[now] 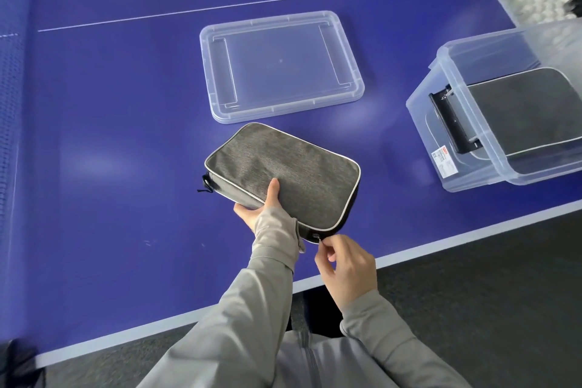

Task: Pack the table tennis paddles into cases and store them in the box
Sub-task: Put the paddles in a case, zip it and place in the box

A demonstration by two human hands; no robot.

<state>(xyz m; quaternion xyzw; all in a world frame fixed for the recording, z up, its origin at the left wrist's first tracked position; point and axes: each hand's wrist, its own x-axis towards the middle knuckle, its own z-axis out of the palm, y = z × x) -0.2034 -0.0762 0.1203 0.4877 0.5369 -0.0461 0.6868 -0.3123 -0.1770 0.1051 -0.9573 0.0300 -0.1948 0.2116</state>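
Head view, 1 frame.

- Grey case [283, 167] sits on the blue table [126, 135], near the front edge. Long axis runs from far-left to near-right. Cannot tell whether it lies flat or is slightly lifted.
- Left hand [258, 208]: grip closed on the near long edge, thumb on top, fingers under.
- Right hand [346, 268]: thumb and forefinger pinch the zipper pull [316, 238] at the near-right corner. Other fingers are curled and hold nothing else.
- Paddle not visible; presumably inside.
- Clear box [422, 116] stands to the right of the case, well apart, open. 1 case [529, 110] already lies in it. The lid [280, 66] lies flat just beyond the held case.

Judgement: zipping is at or near its end, and 1 case remains to store. The move turns on the box lying to the right, off the case's near-right end. The right hand is nearer, but the left has the carrying hold.
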